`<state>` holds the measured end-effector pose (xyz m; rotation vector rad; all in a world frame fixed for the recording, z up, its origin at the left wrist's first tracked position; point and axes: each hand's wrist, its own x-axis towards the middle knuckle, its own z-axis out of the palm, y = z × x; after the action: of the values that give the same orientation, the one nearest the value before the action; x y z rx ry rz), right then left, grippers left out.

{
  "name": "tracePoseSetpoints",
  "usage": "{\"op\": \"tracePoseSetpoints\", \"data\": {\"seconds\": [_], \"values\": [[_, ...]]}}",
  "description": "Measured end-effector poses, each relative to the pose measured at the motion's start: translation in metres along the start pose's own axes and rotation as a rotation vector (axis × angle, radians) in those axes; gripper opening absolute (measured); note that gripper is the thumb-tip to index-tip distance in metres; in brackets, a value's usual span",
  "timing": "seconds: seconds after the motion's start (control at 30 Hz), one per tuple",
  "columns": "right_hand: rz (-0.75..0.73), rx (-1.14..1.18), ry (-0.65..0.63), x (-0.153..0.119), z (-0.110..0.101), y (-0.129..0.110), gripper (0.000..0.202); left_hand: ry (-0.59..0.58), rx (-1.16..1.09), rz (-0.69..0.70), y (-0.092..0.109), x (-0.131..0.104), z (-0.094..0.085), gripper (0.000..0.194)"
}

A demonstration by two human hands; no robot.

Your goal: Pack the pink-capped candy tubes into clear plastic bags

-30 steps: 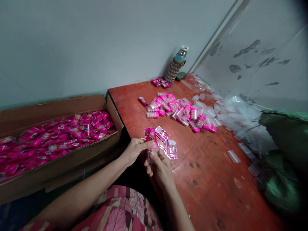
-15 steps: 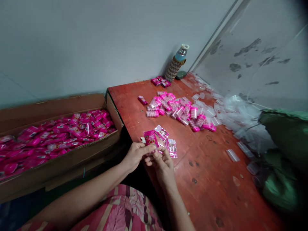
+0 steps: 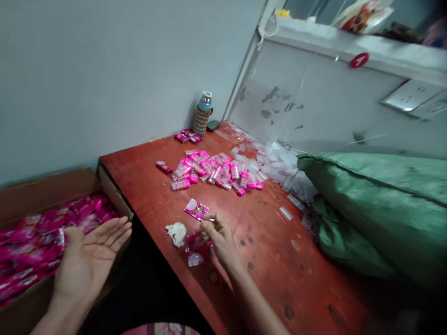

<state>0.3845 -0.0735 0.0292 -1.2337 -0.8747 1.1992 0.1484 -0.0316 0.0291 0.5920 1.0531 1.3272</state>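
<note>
My left hand (image 3: pixel 87 258) is open, palm up and fingers stretched, over the edge of the cardboard box (image 3: pixel 115 195); nothing lies in its palm. Pink wrapped packs (image 3: pixel 35 246) fill that box. Over the red table, my right hand (image 3: pixel 220 237) has its thumb and index finger pinched at the near corner of a printed pink wrapper (image 3: pixel 196 209). Partly beneath this hand are more pink wrappers (image 3: pixel 195 258), blurred. A crumpled whitish lump (image 3: pixel 176 233) sits just left of them.
Small clear bottles with pink caps (image 3: pixel 216 170) lie piled on the red table (image 3: pixel 139 163). Clear plastic pieces (image 3: pixel 272 156) spread behind them. A large green sack (image 3: pixel 377 209) stands at right. Against the wall are a bottle in a woven sleeve (image 3: pixel 201 118) and several pink packs (image 3: pixel 187 136).
My hands have parted: the left swung left to the box and opened, no longer holding the pink pack. The right stays over the wrappers. My view has turned right, showing more sack and wall.
</note>
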Motion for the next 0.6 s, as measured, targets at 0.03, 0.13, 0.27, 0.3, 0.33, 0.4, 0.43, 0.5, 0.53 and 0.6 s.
{"op": "tracePoseSetpoints", "data": {"seconds": [0.03, 0.13, 0.27, 0.3, 0.33, 0.4, 0.43, 0.5, 0.53, 0.6], "values": [[-0.08, -0.101, 0.077, 0.008, -0.014, -0.005, 0.019, -0.009, 0.063, -0.002, 0.001, 0.005, -0.003, 0.058], [-0.327, -0.479, 0.284, 0.043, -0.064, -0.019, 0.022, -0.14, 0.353, 0.038, -0.004, 0.019, 0.011, 0.043], [-0.518, -0.968, 0.421, 0.107, -0.12, -0.033, 0.04, -0.41, 0.939, 0.455, -0.019, 0.048, 0.081, 0.051], [-0.528, -1.085, 0.433, 0.123, -0.128, -0.036, 0.044, -0.482, 1.05, 0.588, -0.024, 0.058, 0.104, 0.055], [-0.52, -1.199, 0.428, 0.137, -0.134, -0.038, 0.048, -0.553, 1.15, 0.704, -0.03, 0.069, 0.127, 0.059], [-0.46, -1.399, 0.386, 0.161, -0.14, -0.039, 0.052, -0.624, 1.348, 0.88, -0.044, 0.092, 0.172, 0.065], [-0.423, -1.467, 0.357, 0.17, -0.141, -0.038, 0.052, -0.622, 1.43, 0.923, -0.052, 0.104, 0.193, 0.065], [-0.372, -1.542, 0.304, 0.18, -0.139, -0.034, 0.05, -0.641, 1.544, 0.946, -0.066, 0.127, 0.227, 0.061], [-0.357, -1.554, 0.287, 0.182, -0.138, -0.03, 0.05, -0.667, 1.583, 0.929, -0.073, 0.138, 0.239, 0.06], [-0.345, -1.544, 0.266, 0.18, -0.135, -0.024, 0.05, -0.736, 1.636, 0.87, -0.084, 0.156, 0.253, 0.059]]}}
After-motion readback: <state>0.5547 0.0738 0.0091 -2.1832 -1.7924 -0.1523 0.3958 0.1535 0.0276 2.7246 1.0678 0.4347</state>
